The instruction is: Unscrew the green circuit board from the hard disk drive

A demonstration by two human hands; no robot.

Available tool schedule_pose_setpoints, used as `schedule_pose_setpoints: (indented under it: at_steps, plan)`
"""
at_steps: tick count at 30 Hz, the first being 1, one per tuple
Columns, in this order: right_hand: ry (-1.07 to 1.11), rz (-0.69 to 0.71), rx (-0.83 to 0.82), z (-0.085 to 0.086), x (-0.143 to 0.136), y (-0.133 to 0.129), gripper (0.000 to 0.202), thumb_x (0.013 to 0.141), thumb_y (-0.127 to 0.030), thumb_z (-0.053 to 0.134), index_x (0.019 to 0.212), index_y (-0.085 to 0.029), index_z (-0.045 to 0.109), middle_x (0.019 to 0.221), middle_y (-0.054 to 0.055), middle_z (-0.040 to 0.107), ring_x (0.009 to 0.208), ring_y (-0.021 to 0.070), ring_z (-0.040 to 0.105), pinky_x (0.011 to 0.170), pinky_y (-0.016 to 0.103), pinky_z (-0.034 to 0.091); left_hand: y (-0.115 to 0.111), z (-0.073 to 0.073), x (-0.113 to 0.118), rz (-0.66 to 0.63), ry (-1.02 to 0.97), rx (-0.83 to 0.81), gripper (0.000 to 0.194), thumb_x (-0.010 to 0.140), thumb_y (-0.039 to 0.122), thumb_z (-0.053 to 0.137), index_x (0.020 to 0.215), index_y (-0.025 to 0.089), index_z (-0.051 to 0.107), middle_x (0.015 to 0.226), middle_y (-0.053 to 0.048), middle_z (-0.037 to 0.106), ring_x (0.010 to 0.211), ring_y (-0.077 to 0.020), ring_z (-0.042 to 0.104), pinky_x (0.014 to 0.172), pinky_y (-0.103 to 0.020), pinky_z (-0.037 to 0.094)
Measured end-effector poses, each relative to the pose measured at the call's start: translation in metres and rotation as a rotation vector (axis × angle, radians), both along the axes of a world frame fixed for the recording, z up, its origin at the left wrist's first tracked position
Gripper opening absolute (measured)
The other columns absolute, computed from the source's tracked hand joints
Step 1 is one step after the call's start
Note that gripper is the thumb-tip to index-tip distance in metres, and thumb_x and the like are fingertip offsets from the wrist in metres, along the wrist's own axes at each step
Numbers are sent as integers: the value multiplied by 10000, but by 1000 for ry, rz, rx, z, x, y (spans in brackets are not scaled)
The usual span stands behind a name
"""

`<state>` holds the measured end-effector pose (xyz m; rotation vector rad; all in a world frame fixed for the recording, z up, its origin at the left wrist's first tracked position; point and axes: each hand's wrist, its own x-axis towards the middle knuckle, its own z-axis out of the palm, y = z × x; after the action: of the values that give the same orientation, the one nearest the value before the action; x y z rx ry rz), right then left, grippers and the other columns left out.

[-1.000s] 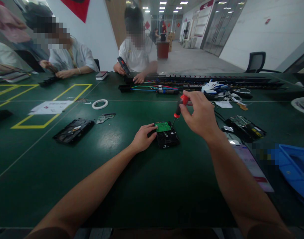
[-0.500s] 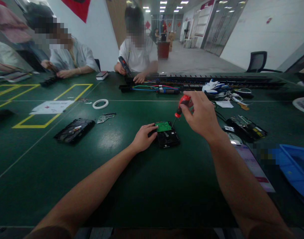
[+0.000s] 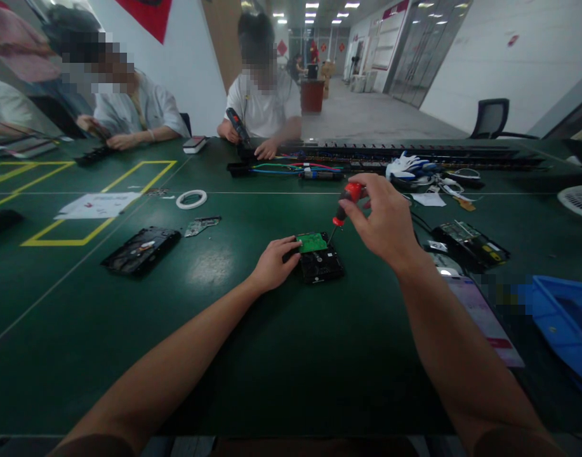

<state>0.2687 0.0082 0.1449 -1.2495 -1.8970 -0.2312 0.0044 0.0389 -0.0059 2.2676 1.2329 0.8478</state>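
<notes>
Right hand (image 3: 383, 219) holds the tilted screwdriver (image 3: 346, 204) above the green board (image 3: 312, 242).

The left forearm (image 3: 190, 346) is slanting inward from the lower left, and the left hand (image 3: 274, 266) is lying low, fingers (image 3: 287, 242) extending rightward. The right forearm (image 3: 450, 324) is leaning inward too, while the right hand (image 3: 384, 219) (the higher of the two) is gripping with bent fingers.
</notes>
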Motion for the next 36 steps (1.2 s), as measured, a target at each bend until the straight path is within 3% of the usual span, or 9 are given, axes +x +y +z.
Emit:
schedule_pose_setpoints:
  at_steps: [10,18,23,29,36]
  plan:
    - [-10,-10,13,-2,2,2,495,885,-120,647,1367,-227,608,1362,177,647,1284,394,626,1073,617,551,-1,1,0,-3,0,-5,390,1056,301,645,1429,215,717,1544,-122,651,1458,-308,577,1242,-550,466]
    - [28,-38,10,-1,-1,1,394,886,-227,744,1261,-258,628,1270,134,663,1160,364,650,919,548,602,1,-1,0,-8,-5,8,389,1052,294,648,1424,208,719,1534,-129,656,1455,-302,580,1245,-537,464]
    - [16,-23,57,0,-3,0,276,969,-262,652,1244,-251,649,1253,146,681,1198,364,652,1006,571,572,0,0,0,0,3,1,383,1052,307,645,1420,233,721,1538,-111,655,1457,-303,580,1244,-545,468]
    - [49,-18,31,-2,-1,2,389,957,-208,608,1345,-232,614,1312,159,699,1173,362,681,981,572,584,-1,2,0,4,12,-9,390,1052,314,640,1426,233,715,1549,-103,647,1465,-300,571,1246,-544,466]
    - [1,-32,26,4,-2,-5,227,978,-270,649,1204,-270,665,1164,121,689,1107,348,665,981,573,570,-1,2,0,-6,7,-13,394,1058,318,629,1436,240,708,1558,-103,641,1469,-305,566,1241,-565,466]
